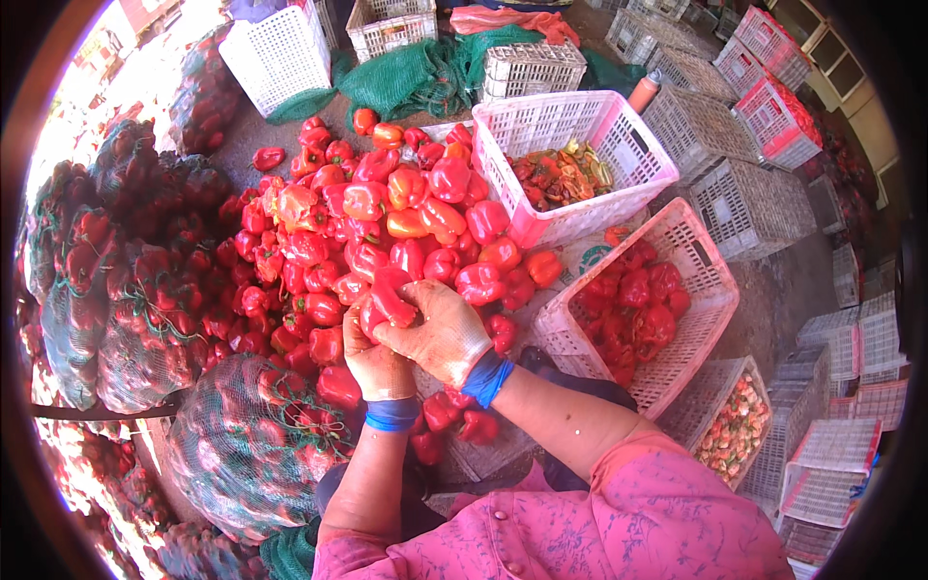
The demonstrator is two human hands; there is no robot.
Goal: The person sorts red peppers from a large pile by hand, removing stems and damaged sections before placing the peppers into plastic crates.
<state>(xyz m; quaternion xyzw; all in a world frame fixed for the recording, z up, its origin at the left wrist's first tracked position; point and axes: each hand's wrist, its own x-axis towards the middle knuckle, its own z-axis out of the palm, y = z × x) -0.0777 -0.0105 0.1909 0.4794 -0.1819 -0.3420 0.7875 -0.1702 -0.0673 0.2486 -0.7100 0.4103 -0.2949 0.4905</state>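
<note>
Over the near edge of a large heap of red bell peppers (362,201), my two gloved hands come together, blue bands at both wrists. Between them is a red bell pepper (392,296), tilted, its lower part hidden by the fingers. My left hand (379,369) is closed around its underside from below. From the right, my right hand (443,333) grips it with the thumb across the front. The gloves look stained orange. Whether a blade is in either hand cannot be made out.
Right of the heap stand a crate (580,224) with trimmed pepper scraps, a pink-white crate (698,365) of red peppers and a crate (692,447) of pale cores. Net sacks (253,454) full of peppers crowd the left. Stacked crates (754,208) line the far right.
</note>
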